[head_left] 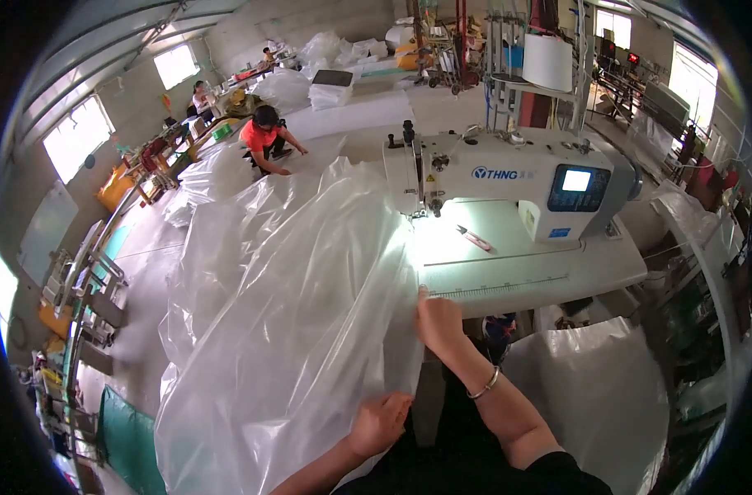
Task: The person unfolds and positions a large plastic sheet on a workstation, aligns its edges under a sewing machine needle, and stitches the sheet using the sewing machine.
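A large translucent plastic sheet (285,305) hangs in folds left of the sewing machine (475,177), its right edge running up to the lit needle area. My right hand (439,320) pinches that edge at the front of the machine table (541,276), with a bangle on the wrist. Lower and to the left, my left hand (380,425) is closed on the same edge of the sheet. Small thread snips (475,238) lie on the table, right of the needle.
A person in a red top (264,140) crouches over plastic behind the sheet. Another person (201,101) is farther back. More plastic (594,388) hangs below the table at right. A thread cone (547,63) stands above the machine. A metal rack (83,313) lines the left side.
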